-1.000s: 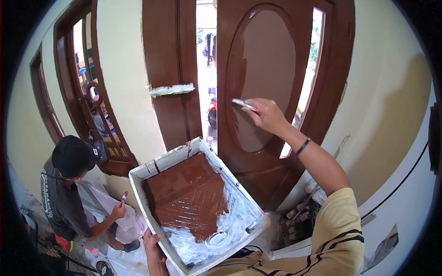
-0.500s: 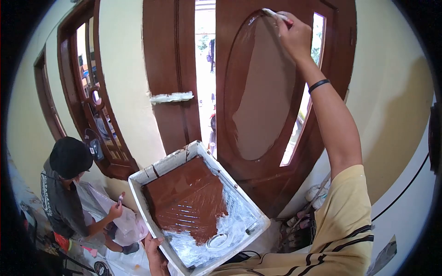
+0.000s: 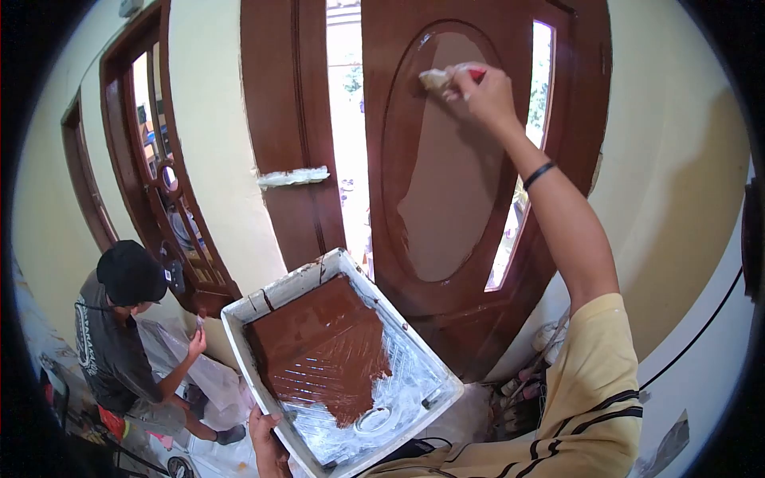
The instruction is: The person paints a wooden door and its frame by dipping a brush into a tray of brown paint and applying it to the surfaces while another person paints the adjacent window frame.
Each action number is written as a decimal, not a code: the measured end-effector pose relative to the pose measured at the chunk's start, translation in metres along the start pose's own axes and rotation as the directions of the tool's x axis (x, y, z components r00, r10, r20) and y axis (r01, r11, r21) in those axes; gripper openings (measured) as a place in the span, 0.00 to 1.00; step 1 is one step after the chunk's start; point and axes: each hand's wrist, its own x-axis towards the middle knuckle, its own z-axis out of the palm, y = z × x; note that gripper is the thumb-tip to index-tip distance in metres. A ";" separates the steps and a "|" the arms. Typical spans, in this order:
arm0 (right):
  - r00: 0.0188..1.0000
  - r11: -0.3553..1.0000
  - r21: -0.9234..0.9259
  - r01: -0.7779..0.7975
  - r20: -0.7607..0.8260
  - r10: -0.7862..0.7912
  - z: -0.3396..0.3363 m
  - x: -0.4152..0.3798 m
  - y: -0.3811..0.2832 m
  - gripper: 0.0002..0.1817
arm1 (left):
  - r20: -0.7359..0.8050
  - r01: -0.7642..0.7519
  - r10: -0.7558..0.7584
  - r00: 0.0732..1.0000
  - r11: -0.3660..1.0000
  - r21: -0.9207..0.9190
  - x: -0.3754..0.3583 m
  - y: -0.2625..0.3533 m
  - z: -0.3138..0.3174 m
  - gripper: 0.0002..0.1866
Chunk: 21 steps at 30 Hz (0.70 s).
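My right hand (image 3: 482,92) is closed round a paintbrush (image 3: 437,78), whose bristles are at the upper left part of an oval door panel (image 3: 454,175). Dark brown paint covers the panel's left edge, while its middle is a lighter, duller brown. At the bottom, my left hand (image 3: 267,434) grips the lower left rim of a white paint tray (image 3: 422,350). Brown paint (image 3: 319,334) lies over much of the tray's bottom, and the ribbed part at the lower right is whitish with streaks.
At the left a co-worker (image 3: 119,342) in a black cap holds a small brush (image 3: 199,321) near the wall. A wrapped handle (image 3: 293,177) crosses the door's left part. Plastic sheeting (image 3: 211,382) and assorted items (image 3: 518,390) lie low down.
My right hand has moved the brush down and to the left from the top of the oval. The co-worker's hand with the small brush has risen. The tray is almost where it was.
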 end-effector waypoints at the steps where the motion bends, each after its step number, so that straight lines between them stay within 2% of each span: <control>1: 0.998 1.000 0.005 -0.018 -0.059 0.018 -0.006 0.011 -0.002 0.12 | -0.005 0.002 -0.002 1.000 1.000 0.003 0.000 -0.001 -0.002 0.26; 4: 0.950 0.990 -0.099 0.104 -0.284 -0.128 -0.017 0.031 -0.010 0.10 | -0.011 0.014 -0.014 1.000 1.000 0.005 0.003 -0.007 -0.009 0.26; 6: 0.912 0.915 -0.317 0.249 -0.242 -0.332 -0.015 0.021 -0.016 0.11 | 0.006 0.014 -0.014 1.000 1.000 0.005 0.002 -0.005 -0.008 0.26; 7: 0.883 0.852 -0.420 0.312 -0.203 -0.424 -0.014 0.015 -0.019 0.12 | 0.017 0.017 -0.017 1.000 1.000 0.008 0.002 -0.002 -0.005 0.26; 8: 0.837 0.754 -0.480 0.448 -0.071 -0.543 -0.010 0.010 -0.006 0.11 | 0.017 0.020 -0.020 1.000 1.000 0.010 0.002 -0.001 -0.005 0.26; 10: 0.763 0.548 -0.575 0.607 0.230 -0.604 0.001 -0.009 0.006 0.11 | 0.022 0.026 -0.026 0.999 1.000 0.016 0.000 0.001 -0.004 0.26; 12: 0.760 0.616 -0.446 0.649 0.346 -0.550 0.012 -0.035 0.002 0.07 | 0.014 0.062 -0.063 0.998 0.998 0.033 -0.003 0.005 -0.005 0.26; 15: 0.881 0.857 -0.230 0.461 0.234 -0.411 0.015 -0.060 -0.018 0.09 | -0.002 0.032 -0.032 0.999 0.999 0.016 -0.003 0.001 -0.002 0.26; 16: 0.946 0.941 -0.173 0.292 0.200 -0.257 0.010 -0.058 -0.028 0.11 | -0.008 0.005 -0.005 1.000 1.000 0.004 -0.002 -0.001 -0.001 0.26; 19: 0.980 0.950 -0.239 0.201 0.048 -0.195 -0.006 -0.019 -0.007 0.12 | 0.009 0.000 0.000 1.000 1.000 0.004 0.000 -0.005 -0.007 0.26; 21: 0.963 0.938 -0.265 0.223 -0.089 -0.254 -0.025 0.011 -0.004 0.12 | 0.021 -0.004 0.004 1.000 1.000 0.004 -0.004 -0.004 -0.009 0.27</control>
